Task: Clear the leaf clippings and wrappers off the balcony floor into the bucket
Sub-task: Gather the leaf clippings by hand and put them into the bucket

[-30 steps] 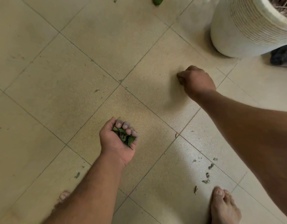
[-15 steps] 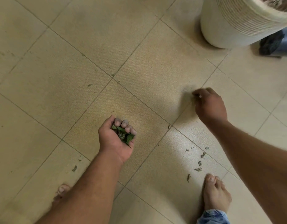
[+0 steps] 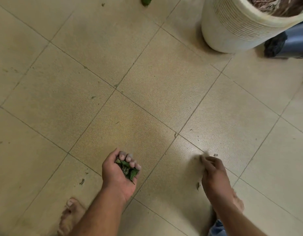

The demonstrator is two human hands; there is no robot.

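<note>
Well apart from the bucket (image 3: 232,31), my left hand (image 3: 120,174) clutched leaf clippings (image 3: 127,169). My right hand (image 3: 214,172), grip too blurred to tell, hovered by scraps (image 3: 198,185) needing, I judged, a pinch.

The square, speckled floor tiles (image 3: 156,79) are sandy beige with darker grout lines; the crumpled leaf clippings (image 3: 128,169) are dark green; the round ribbed container (image 3: 232,31) is cream-white.

This looks like a home balcony. Beige floor tiles (image 3: 156,79) carry scattered leaf clippings (image 3: 82,181), a white ribbed bucket (image 3: 232,31) holds dry roots (image 3: 275,5), and a bare foot (image 3: 70,217) stands there.
</note>
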